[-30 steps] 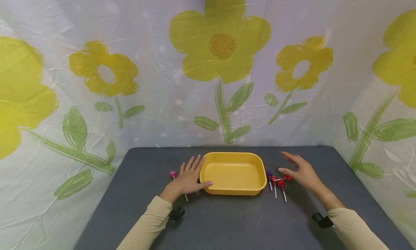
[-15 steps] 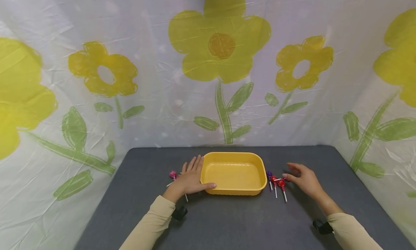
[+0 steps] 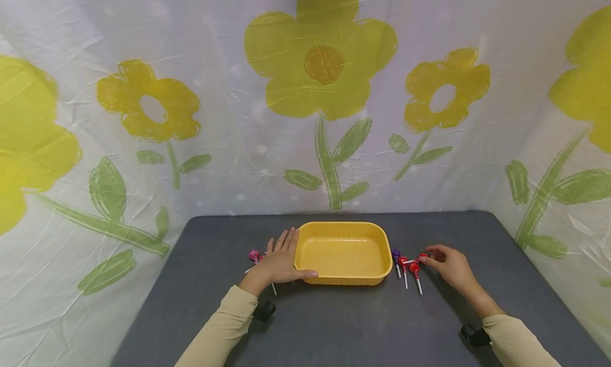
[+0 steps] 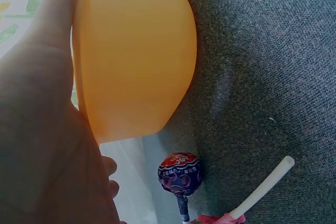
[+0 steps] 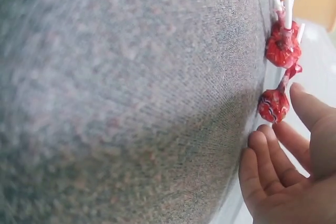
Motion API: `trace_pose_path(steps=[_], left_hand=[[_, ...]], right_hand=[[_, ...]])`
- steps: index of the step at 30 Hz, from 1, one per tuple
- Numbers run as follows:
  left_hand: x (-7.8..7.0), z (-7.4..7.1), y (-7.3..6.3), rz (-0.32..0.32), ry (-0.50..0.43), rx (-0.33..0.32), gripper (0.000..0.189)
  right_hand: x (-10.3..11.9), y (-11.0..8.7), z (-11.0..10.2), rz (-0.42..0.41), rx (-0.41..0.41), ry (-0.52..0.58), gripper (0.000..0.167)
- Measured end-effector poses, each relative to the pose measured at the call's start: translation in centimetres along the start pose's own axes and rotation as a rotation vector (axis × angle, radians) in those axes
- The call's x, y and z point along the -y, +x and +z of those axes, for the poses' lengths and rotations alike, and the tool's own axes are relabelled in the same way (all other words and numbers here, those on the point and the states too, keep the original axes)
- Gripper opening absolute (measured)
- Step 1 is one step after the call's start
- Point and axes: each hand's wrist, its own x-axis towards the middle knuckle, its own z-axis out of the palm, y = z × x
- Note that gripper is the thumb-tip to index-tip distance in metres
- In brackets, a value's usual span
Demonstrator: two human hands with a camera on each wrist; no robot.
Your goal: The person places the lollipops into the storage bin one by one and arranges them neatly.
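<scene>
Half curled, my right grip (image 3: 451, 267) is around the red lollipop (image 5: 274, 106), the one lying farthest from the yellow tray (image 3: 346, 280) in the small group on the worktop (image 3: 353, 324). Thumb and forefinger are at two sides of its wrapped head, but I cannot tell whether they already press it or leave a small gap. I judge this sweet to be very light, so it should need little force. Its head looks hard and round under a thin shiny wrapper, therefore it may slip or roll away if I pinch too high; I would rather take it at its widest part, with the fingertips opposite each other. Its white stick (image 3: 408, 262) seems stiff and points away from me, toward two other red lollipops (image 3: 414, 269), and it appears to lie across them, so a straight, slow lift is safer than a sideways pull. A fall could perhaps crack the candy. Meanwhile my left grip (image 3: 276, 263) is flat, with straight fingers along the tray's left side and the thumb by its near rim. I expect the tray to be light, smooth plastic, which could slide if pushed.
</scene>
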Motion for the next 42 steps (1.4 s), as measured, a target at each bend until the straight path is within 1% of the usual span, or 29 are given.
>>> trace_pose_path(steps=[3,6,12,19,26,35,42], left_hand=[[-0.34,-0.33,-0.28,-0.011,0.006,0.007,0.129],[-0.42,-0.33,-0.31,-0.02,0.006,0.012,0.129],[-0.36,-0.25,-0.19,-0.015,-0.006,0.018,0.13],[-0.35,-0.2,-0.19,-0.01,-0.026,0.017,0.131],[-0.4,-0.23,-0.2,-0.009,-0.043,0.021,0.13],[-0.65,-0.68,-0.37,-0.022,-0.047,0.038,0.13],[-0.64,-0.84,-0.52,-0.024,-0.047,0.042,0.129]], right_hand=[[-0.03,0.02,0.06,0.008,0.003,0.0,0.036],[-0.1,0.06,0.13,0.017,0.0,0.001,0.035],[-0.3,0.01,0.29,0.021,0.001,-0.006,0.035],[-0.34,0.12,0.39,0.003,-0.011,-0.007,0.031],[-0.19,-0.03,0.36,0.019,0.002,-0.003,0.03],[-0.07,0.07,0.34,0.023,-0.004,0.012,0.026],[-0.16,0.27,0.37,0.034,0.028,0.017,0.031]])
